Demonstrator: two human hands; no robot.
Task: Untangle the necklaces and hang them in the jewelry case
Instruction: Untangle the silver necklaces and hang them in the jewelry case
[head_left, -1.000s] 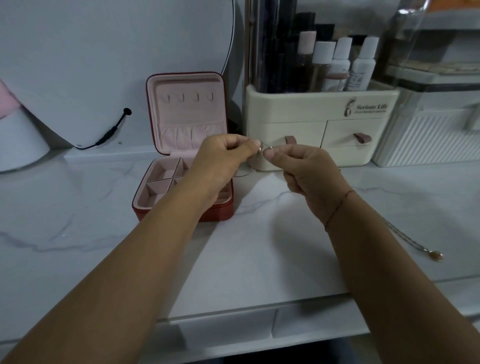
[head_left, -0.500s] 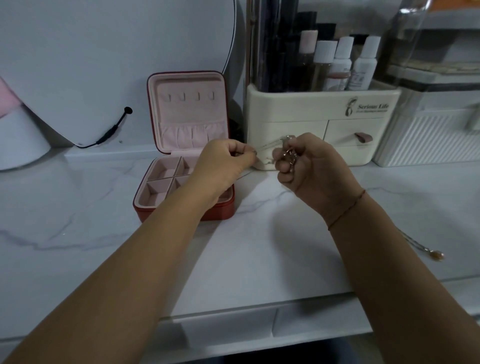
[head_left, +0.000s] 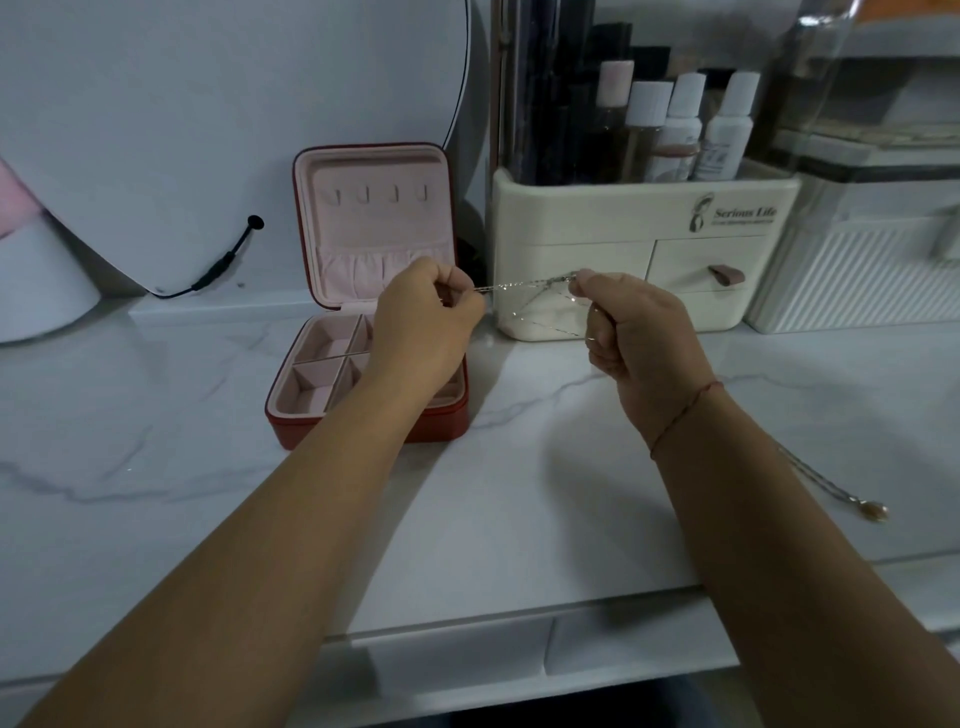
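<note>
A thin silver necklace chain (head_left: 530, 285) stretches between my two hands above the marble counter. My left hand (head_left: 426, 317) pinches one end in front of the open red jewelry case (head_left: 363, 291). My right hand (head_left: 639, 332) pinches the other end, and loose loops of chain hang below it. The case's pink lid stands upright with a row of small hooks (head_left: 379, 195) near its top and a gathered pocket below. A second necklace with a pendant (head_left: 852, 493) lies on the counter to the right of my right forearm.
A cream cosmetics organizer (head_left: 644, 249) with drawers and several bottles stands right behind my hands. A ribbed white box (head_left: 857, 270) sits at the far right. A round mirror (head_left: 234, 130) with a black cable leans at the back left. The counter's front edge (head_left: 467, 623) runs below my forearms.
My hands have moved apart, the left one toward the case, so the chain that was bunched between my fingertips is now drawn out taut.
</note>
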